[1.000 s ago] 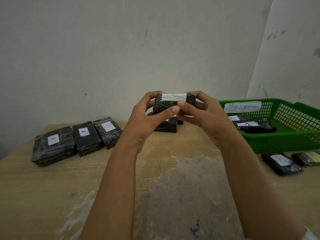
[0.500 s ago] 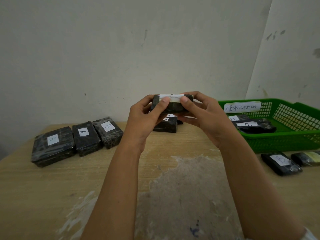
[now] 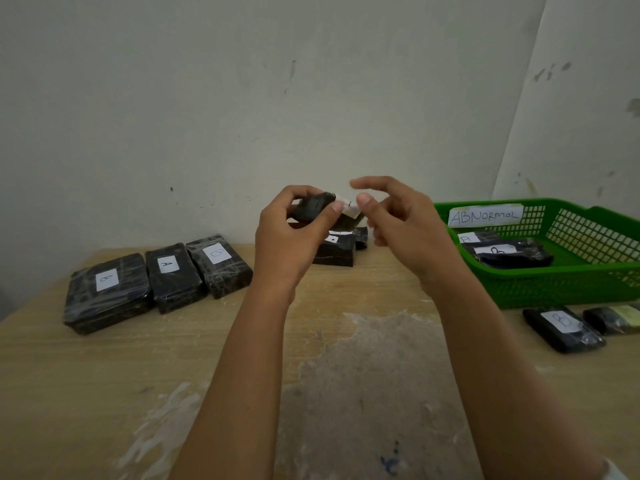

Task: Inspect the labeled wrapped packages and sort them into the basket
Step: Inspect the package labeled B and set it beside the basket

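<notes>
Worn table, left hand grips blurred pkg, label unreadable

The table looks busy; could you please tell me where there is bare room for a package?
Free: the near half of the table, in front of the left row, and the gap between the centre packages and the basket. Crowded: right edge by the basket, two packages.
</notes>
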